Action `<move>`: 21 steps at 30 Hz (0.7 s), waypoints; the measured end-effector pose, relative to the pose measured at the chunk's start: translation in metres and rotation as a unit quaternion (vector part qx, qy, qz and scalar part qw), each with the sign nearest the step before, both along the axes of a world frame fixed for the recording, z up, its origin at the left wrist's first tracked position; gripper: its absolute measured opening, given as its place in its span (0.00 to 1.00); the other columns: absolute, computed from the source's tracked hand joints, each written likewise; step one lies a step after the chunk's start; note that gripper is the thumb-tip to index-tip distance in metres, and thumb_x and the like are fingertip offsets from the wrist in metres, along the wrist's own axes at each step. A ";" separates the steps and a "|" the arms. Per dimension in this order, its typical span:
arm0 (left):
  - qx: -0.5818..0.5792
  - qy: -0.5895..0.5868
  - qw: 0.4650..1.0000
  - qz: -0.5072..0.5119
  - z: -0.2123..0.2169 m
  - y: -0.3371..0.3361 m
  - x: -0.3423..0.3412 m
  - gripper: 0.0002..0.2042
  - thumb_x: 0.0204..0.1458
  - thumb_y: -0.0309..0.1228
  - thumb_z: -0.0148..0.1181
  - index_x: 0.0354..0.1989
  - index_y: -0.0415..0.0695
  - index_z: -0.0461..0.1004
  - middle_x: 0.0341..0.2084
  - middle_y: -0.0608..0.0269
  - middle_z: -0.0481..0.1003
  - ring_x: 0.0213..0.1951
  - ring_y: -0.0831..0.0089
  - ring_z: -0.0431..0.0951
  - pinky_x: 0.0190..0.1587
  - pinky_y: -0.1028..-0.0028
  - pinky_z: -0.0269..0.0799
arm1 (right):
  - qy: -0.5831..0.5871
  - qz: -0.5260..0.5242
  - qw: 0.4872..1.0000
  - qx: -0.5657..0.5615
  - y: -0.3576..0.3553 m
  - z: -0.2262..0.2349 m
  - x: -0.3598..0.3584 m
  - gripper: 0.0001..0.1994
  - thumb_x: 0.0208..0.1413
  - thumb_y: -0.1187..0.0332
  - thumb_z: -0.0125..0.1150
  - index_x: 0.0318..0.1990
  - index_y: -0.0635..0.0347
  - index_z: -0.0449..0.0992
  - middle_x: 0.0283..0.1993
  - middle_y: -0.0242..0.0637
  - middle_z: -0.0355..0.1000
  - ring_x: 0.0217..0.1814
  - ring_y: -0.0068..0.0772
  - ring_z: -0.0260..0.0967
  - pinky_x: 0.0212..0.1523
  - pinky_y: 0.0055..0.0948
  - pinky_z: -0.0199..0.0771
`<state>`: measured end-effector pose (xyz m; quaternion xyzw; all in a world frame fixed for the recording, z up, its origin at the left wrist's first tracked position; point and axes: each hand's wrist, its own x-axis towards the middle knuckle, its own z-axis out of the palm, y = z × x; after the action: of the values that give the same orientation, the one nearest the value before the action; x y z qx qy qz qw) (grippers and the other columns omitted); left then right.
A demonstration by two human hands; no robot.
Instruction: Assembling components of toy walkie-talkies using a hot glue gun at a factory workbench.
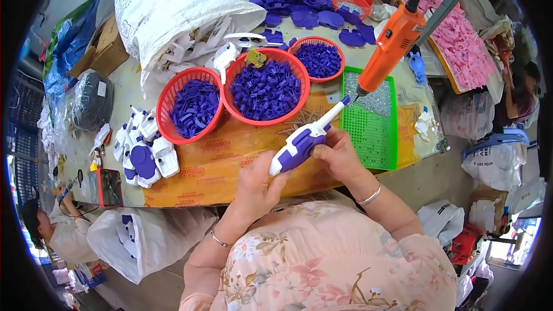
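Both hands hold a white and purple plastic device with a long tapered nozzle, tilted up to the right above the table's front edge. My left hand grips its rounded lower end. My right hand is closed on its side, thumb against the purple part. Just beyond the purple nozzle tip hangs an orange electric screwdriver, its bit pointing down at the tip; I cannot tell whether they touch. Below the screwdriver, a green tray holds many small silver screws in its far part.
Red baskets of small purple parts stand beyond my hands. At the left lies a pile of white and purple devices. A white sack spills white parts; flat purple pieces lie farther back. Other people sit at both sides.
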<state>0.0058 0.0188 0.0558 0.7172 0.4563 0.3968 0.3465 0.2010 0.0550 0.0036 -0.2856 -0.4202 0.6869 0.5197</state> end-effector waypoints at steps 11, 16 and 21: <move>-0.097 -0.147 0.984 -0.017 -0.028 -0.012 -0.013 0.18 0.49 0.29 0.61 0.49 0.38 0.68 0.34 0.58 0.74 0.37 0.73 0.73 0.42 0.73 0.69 | -0.177 -0.003 0.984 -0.014 -0.011 0.022 -0.013 0.19 0.41 0.80 0.60 0.45 0.67 0.70 0.42 0.34 0.71 0.44 0.24 0.69 0.47 0.26 0.70; -0.190 -0.223 0.955 -0.037 -0.016 -0.024 -0.031 0.16 0.49 0.27 0.61 0.46 0.38 0.70 0.35 0.67 0.72 0.37 0.79 0.69 0.41 0.77 0.67 | -0.173 0.080 0.979 0.068 -0.021 0.031 -0.021 0.20 0.46 0.75 0.59 0.50 0.67 0.68 0.48 0.35 0.69 0.47 0.26 0.67 0.50 0.27 0.67; -0.039 -0.182 0.958 0.216 0.005 -0.023 -0.106 0.16 0.48 0.24 0.60 0.47 0.40 0.71 0.33 0.68 0.73 0.32 0.83 0.70 0.36 0.80 0.68 | -0.146 0.109 0.979 0.097 -0.020 0.029 -0.025 0.30 0.49 0.63 0.64 0.58 0.65 0.61 0.52 0.36 0.62 0.49 0.28 0.64 0.50 0.26 0.65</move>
<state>-0.1000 -0.0042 0.0609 0.5031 0.5444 0.5681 0.3574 0.1760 0.0350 0.0327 -0.2833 -0.5844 0.6463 0.4005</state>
